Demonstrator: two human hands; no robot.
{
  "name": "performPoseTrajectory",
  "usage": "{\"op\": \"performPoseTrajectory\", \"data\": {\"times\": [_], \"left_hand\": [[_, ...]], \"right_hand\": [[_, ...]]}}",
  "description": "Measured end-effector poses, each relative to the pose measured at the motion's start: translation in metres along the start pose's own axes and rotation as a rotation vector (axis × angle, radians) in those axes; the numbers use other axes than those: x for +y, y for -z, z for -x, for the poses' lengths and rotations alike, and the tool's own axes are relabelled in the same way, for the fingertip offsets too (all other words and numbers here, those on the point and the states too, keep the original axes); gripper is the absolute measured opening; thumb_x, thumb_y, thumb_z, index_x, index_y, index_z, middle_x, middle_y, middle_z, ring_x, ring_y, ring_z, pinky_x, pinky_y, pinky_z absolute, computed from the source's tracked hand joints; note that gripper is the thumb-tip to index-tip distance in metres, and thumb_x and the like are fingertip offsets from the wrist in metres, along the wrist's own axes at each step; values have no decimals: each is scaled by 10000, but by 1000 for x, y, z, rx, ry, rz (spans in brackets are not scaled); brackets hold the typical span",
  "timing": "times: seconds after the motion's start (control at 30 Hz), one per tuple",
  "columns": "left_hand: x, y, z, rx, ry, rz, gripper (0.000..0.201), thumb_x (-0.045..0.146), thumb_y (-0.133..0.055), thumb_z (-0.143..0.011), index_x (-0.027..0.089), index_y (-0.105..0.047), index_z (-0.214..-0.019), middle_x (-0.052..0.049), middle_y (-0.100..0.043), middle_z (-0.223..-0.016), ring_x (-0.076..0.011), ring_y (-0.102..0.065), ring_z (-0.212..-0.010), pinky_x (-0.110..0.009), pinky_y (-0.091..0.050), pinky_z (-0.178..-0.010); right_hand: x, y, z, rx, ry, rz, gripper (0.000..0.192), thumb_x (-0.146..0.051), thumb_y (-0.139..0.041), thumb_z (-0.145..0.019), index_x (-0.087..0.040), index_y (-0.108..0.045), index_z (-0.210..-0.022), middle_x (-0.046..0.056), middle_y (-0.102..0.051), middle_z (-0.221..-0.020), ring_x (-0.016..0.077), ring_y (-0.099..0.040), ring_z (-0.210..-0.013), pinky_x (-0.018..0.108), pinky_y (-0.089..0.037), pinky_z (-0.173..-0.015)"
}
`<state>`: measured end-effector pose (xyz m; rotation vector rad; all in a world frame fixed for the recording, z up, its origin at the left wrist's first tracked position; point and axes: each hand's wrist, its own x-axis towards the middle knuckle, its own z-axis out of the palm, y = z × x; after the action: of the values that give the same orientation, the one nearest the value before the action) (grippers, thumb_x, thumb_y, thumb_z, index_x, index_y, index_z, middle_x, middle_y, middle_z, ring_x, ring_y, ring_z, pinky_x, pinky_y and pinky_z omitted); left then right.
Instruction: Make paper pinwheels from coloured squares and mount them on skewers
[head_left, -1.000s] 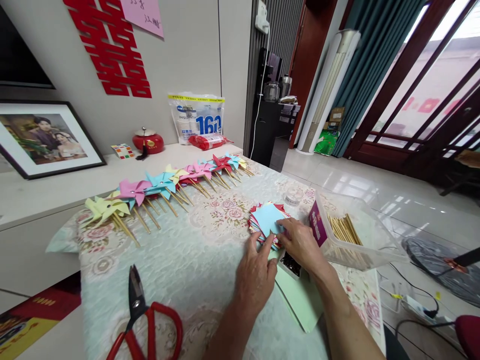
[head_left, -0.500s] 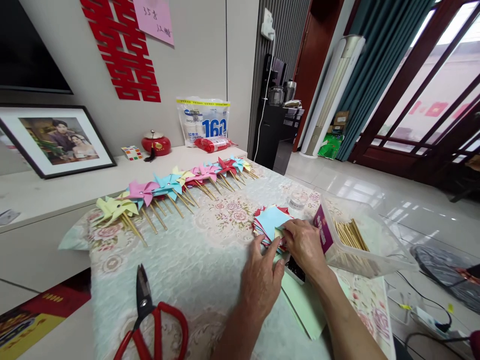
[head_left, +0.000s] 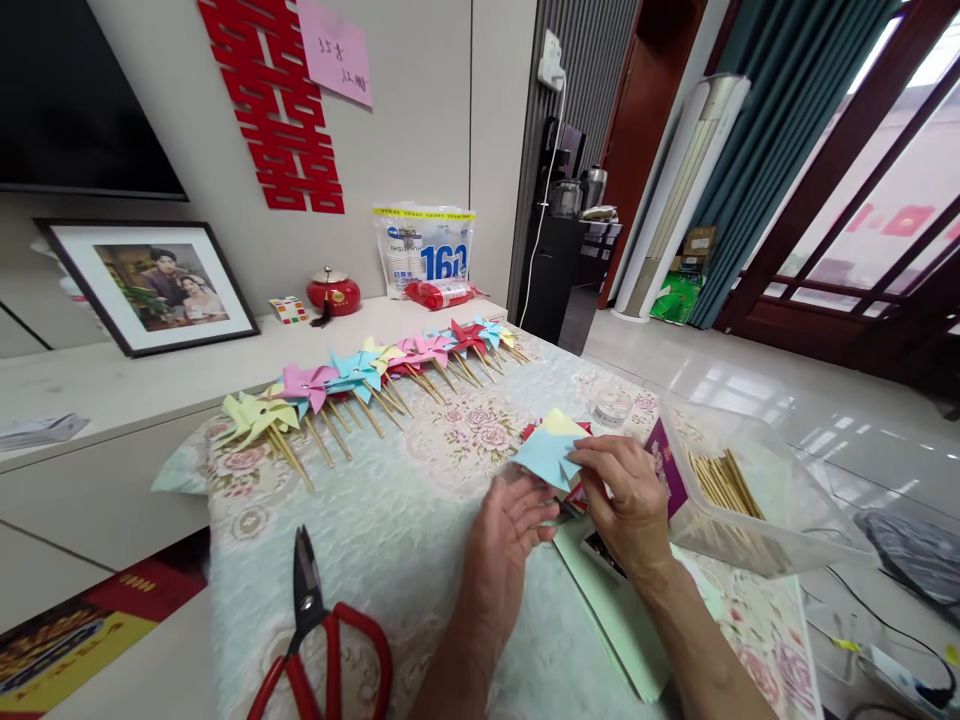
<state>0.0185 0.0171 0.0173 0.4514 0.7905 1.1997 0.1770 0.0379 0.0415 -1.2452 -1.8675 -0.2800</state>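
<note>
Between its thumb and fingers, my right hand (head_left: 626,500) pinches a light blue paper square (head_left: 547,458) with a cut in its edge. The sheet is raised over a pile of coloured paper squares (head_left: 562,424), a yellow one on top. My left hand (head_left: 510,535) is palm up just below the blue square, fingers stretched out, with nothing in it. Under my right wrist sits a small box (head_left: 602,553) with dark contents, partly hidden. It rests on long pale green paper sheets (head_left: 616,620).
Red-handled scissors (head_left: 319,640) lie at the front left. Finished paper pinwheels (head_left: 352,375) on sticks line the table's back edge. At right stands a clear plastic bin (head_left: 772,540) of wooden sticks (head_left: 726,484). Behind the pile is a small round clear container (head_left: 611,408).
My right hand has lifted the blue square off the pile, uncovering a yellow one. My left hand has left the pile and turned palm up. The view has shifted slightly left.
</note>
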Motion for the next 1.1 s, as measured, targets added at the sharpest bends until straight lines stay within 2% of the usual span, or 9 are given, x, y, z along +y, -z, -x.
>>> {"op": "performPoseTrajectory", "data": {"times": [0.17,0.3,0.47,0.57,0.63,0.7,0.8,0.97,1.1], "left_hand": [[5,5,-11,7,67,170,589,565,-363,-966,121,-649,-1227,-185,-632,-1344,-282,-673,-1096,-386,-513,-898],[-2,4,-18,-6,74,200,594,581,-399,-954,151,-589,-1317,-179,-546,-1448,-297,-657,-1153,-418,-507,-966],[-6,4,-16,-22,65,181,567,556,-383,-971,141,-627,-1271,-185,-589,-1397,-288,-652,-1155,-403,-510,-963],[-3,6,-10,38,6,45,580,570,-421,-951,102,-682,-1173,-197,-673,-1251,-265,-680,-1009,-360,-528,-828],[0,6,-4,33,-4,-9,637,628,-454,-911,73,-706,-1099,-205,-717,-1114,-255,-677,-902,-344,-517,-741],[3,5,1,-44,-6,32,697,696,-481,-859,72,-713,-1064,-194,-732,-1027,-263,-671,-875,-355,-513,-732],[9,4,7,-106,-63,144,670,711,-545,-816,120,-704,-1091,-155,-735,-1036,-274,-666,-922,-378,-519,-770],[15,7,9,-70,-191,180,449,453,-709,-807,149,-679,-1137,-124,-726,-1126,-269,-667,-1000,-370,-532,-803],[15,9,7,-49,-229,177,489,325,-787,-741,143,-669,-1180,-128,-740,-1142,-304,-674,-1072,-396,-533,-883]], "right_hand": [[-5,-2,0,-33,-42,-21,222,-118,-511,-898,-242,-694,-909,50,-756,-996,241,-647,-981,400,-434,-890],[3,2,-2,121,-155,-40,183,-150,-519,-911,-227,-685,-910,68,-747,-945,243,-655,-936,392,-476,-874],[8,8,-3,299,-264,-147,149,-167,-555,-892,-217,-693,-922,74,-736,-954,246,-672,-946,413,-503,-905],[3,7,-3,323,-214,-193,155,-153,-553,-882,-224,-687,-915,68,-729,-944,243,-673,-941,426,-513,-901],[-3,5,-3,284,-142,-195,170,-144,-537,-883,-234,-681,-897,66,-725,-922,245,-668,-934,433,-519,-885],[-10,4,-4,205,-62,-205,201,-128,-514,-888,-242,-679,-886,67,-724,-916,245,-663,-932,431,-527,-856],[-18,0,-4,92,58,-251,244,-86,-496,-887,-242,-683,-890,68,-725,-949,236,-650,-940,421,-531,-834],[-20,-6,-2,-9,151,-306,272,-44,-487,-889,-232,-683,-897,75,-703,-1015,231,-619,-960,422,-520,-840],[-18,-9,0,-74,191,-326,292,-18,-480,-886,-231,-677,-915,81,-677,-1088,240,-598,-1005,433,-501,-851]]}}
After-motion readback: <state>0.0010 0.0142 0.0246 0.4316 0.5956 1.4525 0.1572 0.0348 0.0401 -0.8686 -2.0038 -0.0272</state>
